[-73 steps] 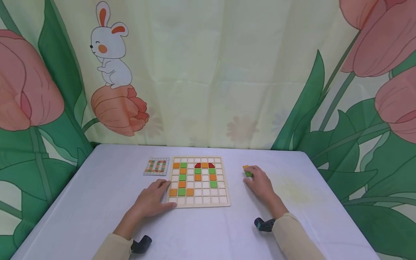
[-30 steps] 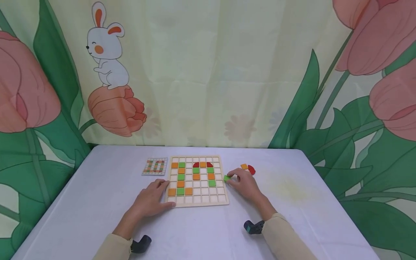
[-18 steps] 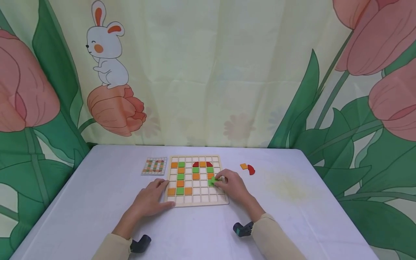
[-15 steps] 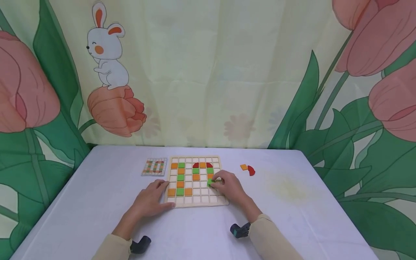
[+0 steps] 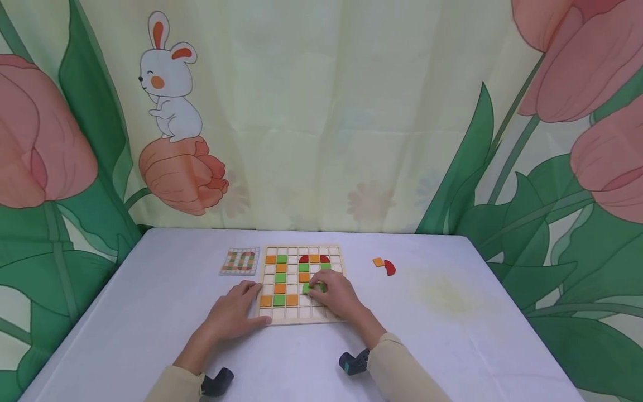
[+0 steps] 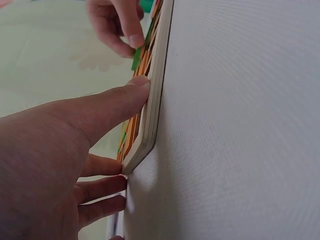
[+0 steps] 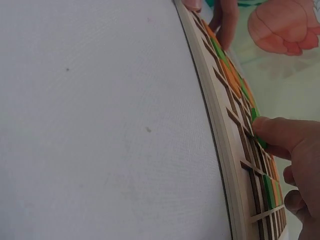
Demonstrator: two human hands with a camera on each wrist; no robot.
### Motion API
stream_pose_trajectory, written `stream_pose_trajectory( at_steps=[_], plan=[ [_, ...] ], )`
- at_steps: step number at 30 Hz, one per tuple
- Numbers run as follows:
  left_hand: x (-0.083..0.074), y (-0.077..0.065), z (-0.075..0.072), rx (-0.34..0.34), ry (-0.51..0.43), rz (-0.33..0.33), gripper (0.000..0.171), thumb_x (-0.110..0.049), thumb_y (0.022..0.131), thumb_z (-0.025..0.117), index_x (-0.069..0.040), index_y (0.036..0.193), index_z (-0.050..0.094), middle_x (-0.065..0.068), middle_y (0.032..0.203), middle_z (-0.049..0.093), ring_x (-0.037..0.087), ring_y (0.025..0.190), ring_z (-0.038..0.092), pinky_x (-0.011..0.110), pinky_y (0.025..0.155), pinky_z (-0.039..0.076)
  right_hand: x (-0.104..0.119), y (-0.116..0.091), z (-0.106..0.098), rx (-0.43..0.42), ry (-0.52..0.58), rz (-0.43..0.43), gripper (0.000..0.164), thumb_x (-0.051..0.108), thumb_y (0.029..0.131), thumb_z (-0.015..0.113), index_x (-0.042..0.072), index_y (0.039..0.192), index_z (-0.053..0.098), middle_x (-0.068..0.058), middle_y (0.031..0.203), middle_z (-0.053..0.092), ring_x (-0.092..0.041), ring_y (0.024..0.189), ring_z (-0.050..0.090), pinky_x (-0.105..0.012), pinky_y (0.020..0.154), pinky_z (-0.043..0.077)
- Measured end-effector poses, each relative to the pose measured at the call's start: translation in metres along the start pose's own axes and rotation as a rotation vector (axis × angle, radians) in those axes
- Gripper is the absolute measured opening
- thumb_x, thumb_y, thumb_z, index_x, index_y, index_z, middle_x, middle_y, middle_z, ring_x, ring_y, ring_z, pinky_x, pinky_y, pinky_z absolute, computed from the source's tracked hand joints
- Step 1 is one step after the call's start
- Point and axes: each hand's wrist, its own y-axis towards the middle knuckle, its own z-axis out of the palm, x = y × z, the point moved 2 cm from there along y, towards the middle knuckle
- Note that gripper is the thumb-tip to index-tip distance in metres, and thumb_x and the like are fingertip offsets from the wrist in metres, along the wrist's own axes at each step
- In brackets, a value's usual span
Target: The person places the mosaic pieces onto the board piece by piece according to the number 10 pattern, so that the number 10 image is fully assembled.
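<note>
A wooden grid board (image 5: pixel 300 321) lies flat on the table, with orange and green square tiles and two red quarter-round tiles in its cells. My left hand (image 5: pixel 231 315) rests at the board's left side. Its thumb touches the front edge and its extended fingers touch the left edge, as the left wrist view shows. Over the right half of the board, my right hand (image 5: pixel 339 296) pinches a green tile (image 5: pixel 306 288) between thumb and fingers, just below an orange tile (image 5: pixel 303 277). The right wrist view also shows this green tile (image 7: pixel 254 114) at the fingertips. My right hand hides some cells.
A small pattern card (image 5: pixel 240 261) lies left of the board. Right of the board, a loose orange tile (image 5: pixel 378 262) touches a red rounded piece (image 5: pixel 389 268). A white cloth covers the table (image 5: pixel 281 363), and a printed curtain (image 5: pixel 301 111) hangs behind it.
My right hand has brought the green tile leftward from beside the loose pieces, across the board's right edge to an inner column. The left hand has stayed at the board's left side.
</note>
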Motion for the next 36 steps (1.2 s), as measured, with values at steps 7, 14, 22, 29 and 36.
stream_pose_trajectory(
  at_steps=[7, 14, 22, 29, 36],
  plan=[
    [-0.004, 0.002, -0.002, -0.019, 0.008, 0.024, 0.086, -0.056, 0.075, 0.075, -0.013, 0.144, 0.046, 0.009, 0.142, 0.048, 0.028, 0.128, 0.047, 0.054, 0.1, 0.043, -0.003, 0.006, 0.0, -0.006, -0.04, -0.039, 0.008, 0.024, 0.083, 0.077, 0.021, 0.09, 0.074, 0.007, 0.102, 0.071, -0.014, 0.104, 0.064, -0.037, 0.093, 0.051],
    [-0.01, 0.003, -0.003, -0.02, 0.001, 0.044, 0.085, -0.055, 0.075, 0.075, -0.012, 0.143, 0.047, 0.009, 0.14, 0.049, 0.027, 0.127, 0.047, 0.053, 0.097, 0.043, -0.005, 0.008, -0.003, 0.019, -0.039, -0.002, 0.006, 0.023, 0.083, 0.077, 0.022, 0.088, 0.075, 0.009, 0.102, 0.07, -0.014, 0.107, 0.062, -0.039, 0.096, 0.05],
    [-0.011, 0.002, -0.003, -0.007, 0.001, 0.014, 0.086, -0.055, 0.074, 0.076, -0.012, 0.143, 0.047, 0.009, 0.141, 0.049, 0.027, 0.127, 0.047, 0.053, 0.097, 0.043, -0.001, 0.006, -0.001, 0.018, -0.069, -0.022, 0.004, 0.023, 0.083, 0.075, 0.02, 0.086, 0.076, 0.006, 0.105, 0.07, -0.016, 0.108, 0.061, -0.04, 0.094, 0.05],
    [-0.005, 0.002, 0.0, -0.004, 0.007, -0.002, 0.087, -0.056, 0.073, 0.076, -0.013, 0.143, 0.047, 0.008, 0.141, 0.048, 0.026, 0.128, 0.047, 0.052, 0.098, 0.043, -0.009, 0.004, -0.004, 0.052, -0.016, 0.037, 0.007, 0.027, 0.086, 0.073, 0.024, 0.092, 0.075, 0.006, 0.112, 0.068, -0.017, 0.114, 0.059, -0.043, 0.1, 0.047],
    [-0.001, 0.001, 0.001, -0.013, 0.016, 0.001, 0.088, -0.058, 0.073, 0.075, -0.013, 0.143, 0.047, 0.008, 0.142, 0.048, 0.027, 0.129, 0.046, 0.052, 0.098, 0.043, -0.027, 0.002, -0.018, -0.004, 0.009, 0.123, 0.017, 0.026, 0.085, 0.074, 0.021, 0.101, 0.076, 0.002, 0.115, 0.068, -0.022, 0.119, 0.058, -0.045, 0.101, 0.048]
  ],
)
